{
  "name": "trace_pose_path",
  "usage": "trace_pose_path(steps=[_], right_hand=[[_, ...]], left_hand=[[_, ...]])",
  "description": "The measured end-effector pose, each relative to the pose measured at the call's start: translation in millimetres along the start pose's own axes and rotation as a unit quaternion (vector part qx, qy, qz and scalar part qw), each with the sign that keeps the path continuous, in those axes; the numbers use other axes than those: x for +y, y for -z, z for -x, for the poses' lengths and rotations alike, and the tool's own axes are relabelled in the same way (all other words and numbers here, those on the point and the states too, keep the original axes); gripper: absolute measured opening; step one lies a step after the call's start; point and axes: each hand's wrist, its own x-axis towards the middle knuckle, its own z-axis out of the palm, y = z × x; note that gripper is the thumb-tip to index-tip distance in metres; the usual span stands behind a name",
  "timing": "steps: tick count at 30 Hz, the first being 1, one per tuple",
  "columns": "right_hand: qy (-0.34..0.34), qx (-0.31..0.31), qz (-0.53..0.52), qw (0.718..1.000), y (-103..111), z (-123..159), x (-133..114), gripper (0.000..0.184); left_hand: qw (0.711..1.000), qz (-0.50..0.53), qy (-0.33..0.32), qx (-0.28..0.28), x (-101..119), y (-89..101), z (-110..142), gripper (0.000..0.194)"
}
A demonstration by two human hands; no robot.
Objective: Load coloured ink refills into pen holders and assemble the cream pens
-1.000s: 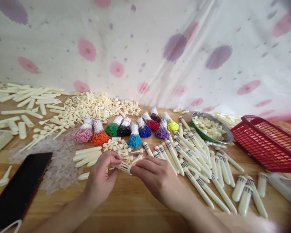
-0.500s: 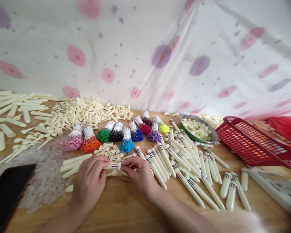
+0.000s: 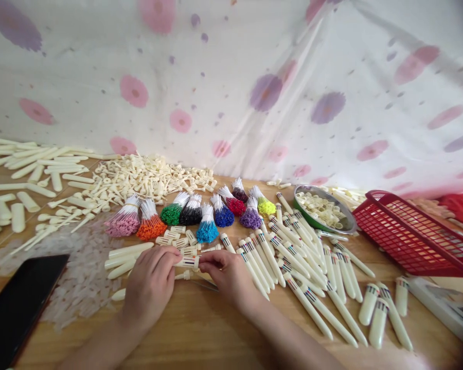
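My left hand (image 3: pixel 150 285) and my right hand (image 3: pixel 227 275) meet at the middle of the wooden table (image 3: pixel 200 334). Between their fingertips they pinch one cream pen barrel (image 3: pixel 188 262) with coloured marks at its end. Both hands are closed on it. Just beyond them stand several bundles of coloured refills (image 3: pixel 200 213), pink, orange, green, black, blue, red, purple and yellow. To the right of my right hand lies a row of assembled cream pens (image 3: pixel 293 257).
A heap of small cream parts (image 3: pixel 139 177) and long cream barrels (image 3: pixel 38 164) lies at the back left. A black phone (image 3: pixel 19 306) rests at the front left on clear bits. A metal bowl (image 3: pixel 345 223) and a red basket (image 3: pixel 416 236) stand right.
The hands have stayed together on the pen barrel. The view shifted a little between frames, and my right hand's fingers closed in nearer the barrel's marked end.
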Motion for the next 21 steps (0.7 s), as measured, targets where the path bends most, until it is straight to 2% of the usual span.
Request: trace_pose_path(steps=[7, 13, 16, 21], right_hand=[[-0.051, 0.008, -0.037, 0.998, 8.1, -1.6, 8.5, 0.012], [0.014, 0.031, -0.052, 0.998, 1.5, 0.4, 5.4, 0.010], [0.016, 0.016, -0.046, 0.999, -1.1, 0.7, 5.7, 0.011], [-0.025, -0.018, -0.051, 0.998, -1.6, -0.9, 10.0, 0.015]], left_hand=[[1.000, -0.019, 0.019, 0.007, -6.1, 4.0, -1.0, 0.020], [1.000, -0.001, 0.025, 0.010, -2.6, 3.5, -0.7, 0.018], [1.000, 0.015, 0.022, 0.003, 1.3, 3.4, -0.6, 0.019], [1.000, 0.013, 0.018, -0.014, 5.6, 5.0, -1.9, 0.022]])
